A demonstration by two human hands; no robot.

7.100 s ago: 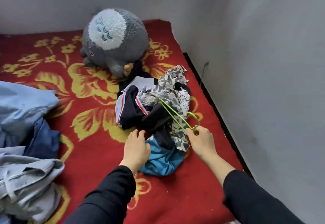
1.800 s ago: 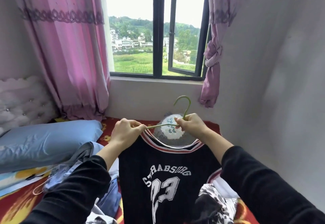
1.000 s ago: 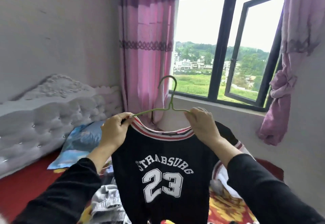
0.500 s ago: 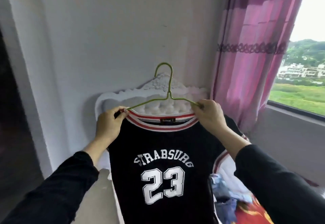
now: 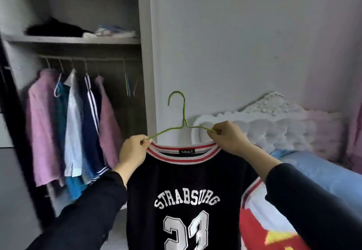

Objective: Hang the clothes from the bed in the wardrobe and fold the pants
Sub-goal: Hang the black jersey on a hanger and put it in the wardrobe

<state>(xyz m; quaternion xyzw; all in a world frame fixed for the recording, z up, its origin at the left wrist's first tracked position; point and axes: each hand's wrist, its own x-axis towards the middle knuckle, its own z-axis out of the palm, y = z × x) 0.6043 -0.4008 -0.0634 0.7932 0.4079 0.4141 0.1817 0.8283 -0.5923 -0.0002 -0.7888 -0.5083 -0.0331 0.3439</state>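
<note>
Over at the left of the frame, an open wardrobe (image 5: 144, 53) shows a shelf (image 5: 72, 40) with a dark folded garment and some pale ones. Below the shelf, a rail (image 5: 88, 58) carries pink, teal, white and navy striped clothes (image 5: 74, 122), with a few bare hangers (image 5: 127, 85) at its right end.

Just right of the wardrobe, at centre frame, the left hand (image 5: 135, 151) has its fingers (image 5: 144, 142) curled, pinching the left arm of a green wire hanger (image 5: 183, 112) together with the striped collar. The black jersey (image 5: 186, 191), lettered STRABSURG, hangs from that hanger in mid-air in front of the pale wall, outside the wardrobe. The right hand (image 5: 227, 138) pinches the hanger's right arm at the collar, fingers curled.

Behind it, toward the right, stand a white tufted headboard (image 5: 274, 126), a blue pillow (image 5: 313, 171) and a red bed cover (image 5: 254, 228).
</note>
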